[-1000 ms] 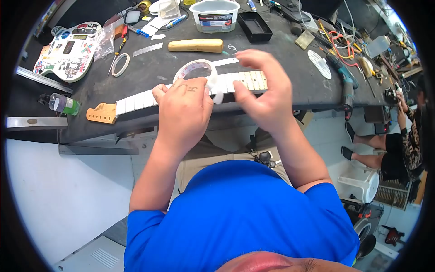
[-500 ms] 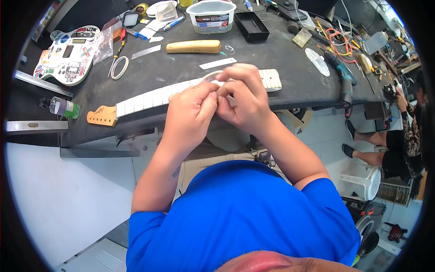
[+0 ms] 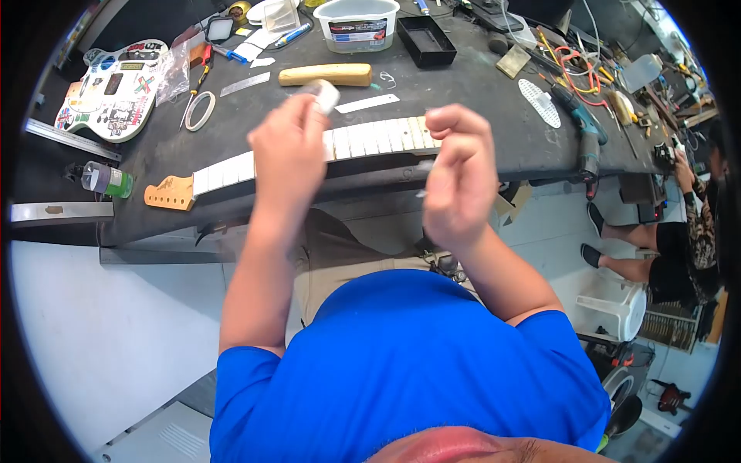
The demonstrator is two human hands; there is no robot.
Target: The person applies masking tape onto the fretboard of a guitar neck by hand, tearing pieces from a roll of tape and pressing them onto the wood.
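The left hand point(image 3: 290, 148) partly hides a blurred tape roll point(image 3: 327, 98).

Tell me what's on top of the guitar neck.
White strips cover most of the visible guitar neck; yellowish wood shows toward its right end. The left hand hides one stretch, the right hand that end; the surface under the strips is covered.

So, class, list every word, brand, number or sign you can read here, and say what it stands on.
No text reads with certainty.
Clear tub: its label carries lettering, too small to read surely.
White guitar body: stickers with lettering, too small to read.
Guitar neck's headstock: a small dark mark, too small to read.
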